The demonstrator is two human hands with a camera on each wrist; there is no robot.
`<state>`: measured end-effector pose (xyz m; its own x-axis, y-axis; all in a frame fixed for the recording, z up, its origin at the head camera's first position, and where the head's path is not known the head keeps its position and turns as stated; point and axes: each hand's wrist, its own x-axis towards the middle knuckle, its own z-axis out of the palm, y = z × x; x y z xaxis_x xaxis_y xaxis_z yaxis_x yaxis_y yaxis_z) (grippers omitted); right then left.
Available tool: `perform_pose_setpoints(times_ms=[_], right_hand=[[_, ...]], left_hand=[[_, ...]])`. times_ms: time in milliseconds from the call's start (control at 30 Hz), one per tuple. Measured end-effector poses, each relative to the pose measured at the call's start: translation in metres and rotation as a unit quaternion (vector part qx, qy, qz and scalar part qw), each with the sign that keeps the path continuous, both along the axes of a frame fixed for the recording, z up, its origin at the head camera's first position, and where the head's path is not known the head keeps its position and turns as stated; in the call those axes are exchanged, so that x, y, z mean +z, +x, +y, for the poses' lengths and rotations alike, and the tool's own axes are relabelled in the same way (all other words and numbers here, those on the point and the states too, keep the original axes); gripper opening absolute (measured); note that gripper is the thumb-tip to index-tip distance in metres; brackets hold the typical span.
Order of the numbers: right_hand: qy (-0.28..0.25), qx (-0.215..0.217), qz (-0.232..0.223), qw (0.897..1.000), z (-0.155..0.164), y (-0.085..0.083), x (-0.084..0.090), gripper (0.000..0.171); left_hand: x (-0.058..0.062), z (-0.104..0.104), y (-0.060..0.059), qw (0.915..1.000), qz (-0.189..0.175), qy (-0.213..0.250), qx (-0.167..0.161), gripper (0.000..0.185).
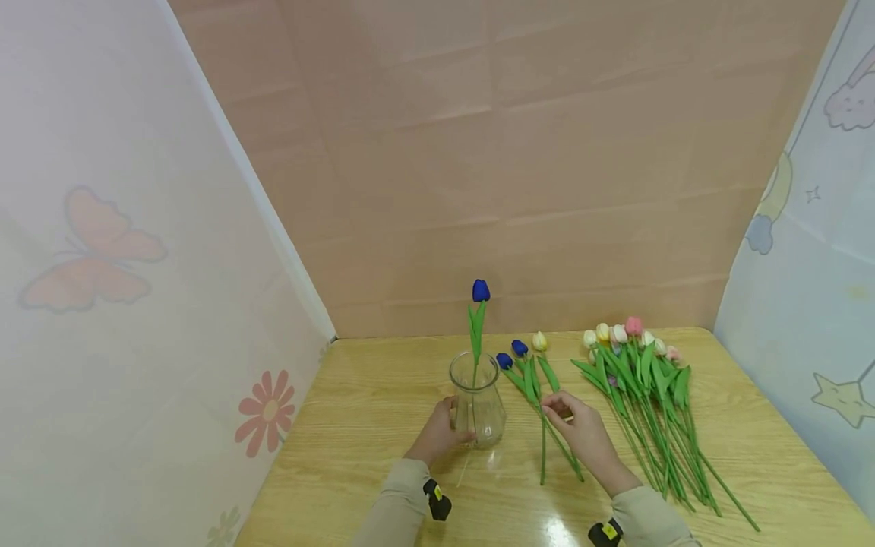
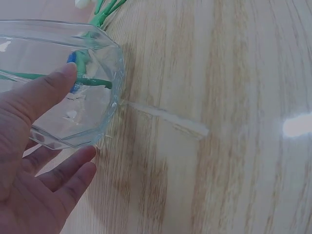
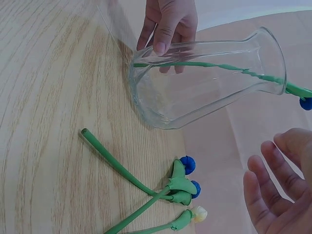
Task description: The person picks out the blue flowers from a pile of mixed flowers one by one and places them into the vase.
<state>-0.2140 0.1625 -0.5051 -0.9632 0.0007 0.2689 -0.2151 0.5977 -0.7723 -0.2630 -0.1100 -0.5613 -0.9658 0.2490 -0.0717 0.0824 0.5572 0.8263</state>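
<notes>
A clear glass vase (image 1: 477,401) stands upright on the wooden table (image 1: 355,425), and every other thing here is placed from it. One blue tulip (image 1: 481,291) stands inside the vase, its green stem going down through the neck and its flower well above the rim.

The left hand (image 1: 438,434) is at the left side of the vase, low at its belly. In the left wrist view the thumb (image 2: 46,92) lies flat against the glass and the other fingers (image 2: 68,173) are nearly straight and spread under the base, so the hand touches and steadies the vase with relaxed fingers and does not wrap tight around it. The right wrist view shows the same fingertips (image 3: 161,46) resting on the glass wall.

The right hand (image 1: 581,425) is to the right of the vase, apart from it. Its fingers (image 3: 263,195) are open and only softly bent, and they hold nothing. Just beside this hand, between it and the vase, three loose tulips (image 1: 526,365) lie on the table, two blue and one pale yellow. The head view suggests that the fingertips are over one stem, but I cannot tell if they touch it.

Further right from the vase, well apart, a bunch of tulips (image 1: 642,380) in white, yellow and pink lies flat, with the stems pointing toward the person.
</notes>
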Motion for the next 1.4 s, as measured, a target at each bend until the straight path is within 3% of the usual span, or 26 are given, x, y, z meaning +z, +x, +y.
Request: perform_pose_setpoints(times_ms=[300,433,600,833,1133,1300,1400], right_hand=[[0.008,-0.002,-0.001,1.0,0.003,-0.002,0.001,0.006],[0.042,-0.008,0.0,0.999,0.013,-0.011,0.004,0.008],[0.076,-0.012,-0.038,0.996,0.029,-0.027,0.002,0.014],[0.127,-0.01,-0.112,0.985,0.044,-0.045,-0.02,0.014],[0.135,-0.003,-0.203,0.97,0.042,-0.057,-0.054,0.021],[0.149,-0.011,-0.198,0.969,0.036,-0.057,-0.06,0.018],[0.152,-0.02,-0.199,0.968,0.034,-0.06,-0.062,0.033]], left_hand=[[-0.004,0.0,-0.001,0.9997,-0.007,0.022,-0.001,0.08],[-0.004,0.0,-0.002,0.9998,-0.008,0.02,-0.003,0.081],[-0.002,0.0,-0.002,1.0,0.0,0.0,-0.008,0.082],[0.0,0.0,0.0,0.9999,0.002,-0.011,-0.005,0.081],[0.0,0.001,0.0,1.0,-0.001,0.001,-0.004,0.079],[0.002,0.001,0.001,0.9999,-0.003,0.007,-0.007,0.077],[0.002,0.001,0.001,0.9999,-0.001,0.008,-0.009,0.076]])
